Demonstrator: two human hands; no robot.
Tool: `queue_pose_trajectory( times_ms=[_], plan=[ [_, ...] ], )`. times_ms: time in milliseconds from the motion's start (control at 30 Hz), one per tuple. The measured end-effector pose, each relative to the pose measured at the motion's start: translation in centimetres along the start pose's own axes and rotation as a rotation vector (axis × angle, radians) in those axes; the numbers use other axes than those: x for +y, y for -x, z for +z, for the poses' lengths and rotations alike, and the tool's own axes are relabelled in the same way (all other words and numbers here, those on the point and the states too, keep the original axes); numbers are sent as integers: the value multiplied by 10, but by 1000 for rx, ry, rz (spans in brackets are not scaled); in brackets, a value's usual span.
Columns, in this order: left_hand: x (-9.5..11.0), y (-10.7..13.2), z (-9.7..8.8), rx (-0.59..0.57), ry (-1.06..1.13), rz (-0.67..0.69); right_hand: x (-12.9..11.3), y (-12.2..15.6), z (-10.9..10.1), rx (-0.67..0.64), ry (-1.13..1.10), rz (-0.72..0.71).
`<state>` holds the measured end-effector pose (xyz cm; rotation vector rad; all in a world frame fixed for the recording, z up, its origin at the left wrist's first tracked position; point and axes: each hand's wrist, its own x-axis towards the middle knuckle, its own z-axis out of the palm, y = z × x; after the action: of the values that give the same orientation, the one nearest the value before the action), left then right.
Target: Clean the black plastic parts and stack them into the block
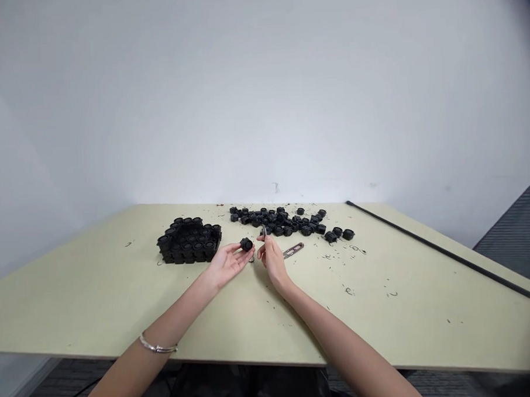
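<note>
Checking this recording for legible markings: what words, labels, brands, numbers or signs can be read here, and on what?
None can be read: neither the black round parts nor the slotted metal strip shows legible text; any markings would be too small to read.

A squat, ridged black plastic cylinder (246,244) sits just beside a thin, upright metal piece (263,231).

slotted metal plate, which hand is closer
Right. The right hand, holding a small metal tool, sits just left of the slotted metal plate; the left hand, with a black part at its fingertips, is farther left.
</note>
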<state>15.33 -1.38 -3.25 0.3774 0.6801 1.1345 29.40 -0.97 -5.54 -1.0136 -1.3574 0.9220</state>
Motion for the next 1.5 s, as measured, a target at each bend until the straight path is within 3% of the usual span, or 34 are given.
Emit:
queue_pose_trajectory(
  times_ms=[133, 433, 667, 833, 1100, 1267, 1500],
  plan=[
    [-3, 0, -5, 30, -22, 9, -6, 4, -2, -42, 139, -89],
    [-6, -1, -8, -111, -260, 341, -7, 7, -2, -53, 228, -155],
    [-6, -2, -5, -46, -655, 657, -7, 9, -3, -96, 305, -170],
    [-3, -5, -5, -25, -680, 860, -8, 10, -3, -130, 442, -143],
    [-2, -16, -16, -30, -909, 1051, -7, 11, -2, -119, 492, -148],
    [-2, -3, -7, -113, -897, 1060, -7, 12, -1, -112, 476, -258],
    [-4, 11, 3, -157, -789, 817, -4, 10, -2, -119, 416, -203]
  ],
)
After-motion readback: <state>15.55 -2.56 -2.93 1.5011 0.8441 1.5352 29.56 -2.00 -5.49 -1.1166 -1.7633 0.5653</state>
